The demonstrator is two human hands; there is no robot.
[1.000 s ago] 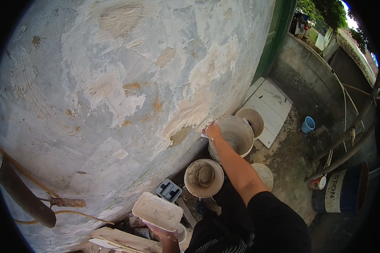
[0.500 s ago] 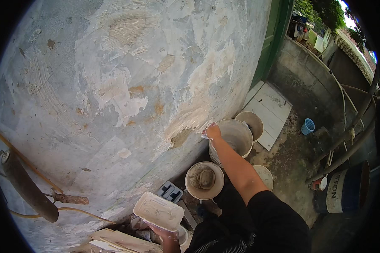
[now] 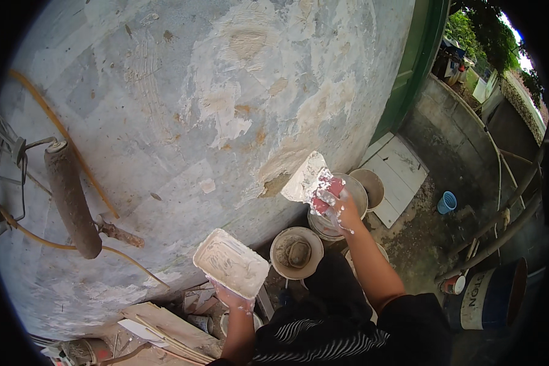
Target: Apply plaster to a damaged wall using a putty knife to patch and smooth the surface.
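The right fingers point(image 3: 335, 206) are bare and daubed with thick white paste, in blobs and thin streaks. Just behind them, smaller white flecks dot the wrist point(image 3: 350, 229). The left fingers, partly hidden, are bare too, and the left palm point(image 3: 233, 297) is smeared with paler paste, spotted toward its wrist. Both forearms are uncovered. Well back from the right fingers lies a loose, plain black short sleeve point(image 3: 416, 320); behind the left ones, only a sliver of dark sleeve shows. Between them the black shirt point(image 3: 274, 348) carries curving bands point(image 3: 341, 348) of fine white slanted stripes, broken by folds.
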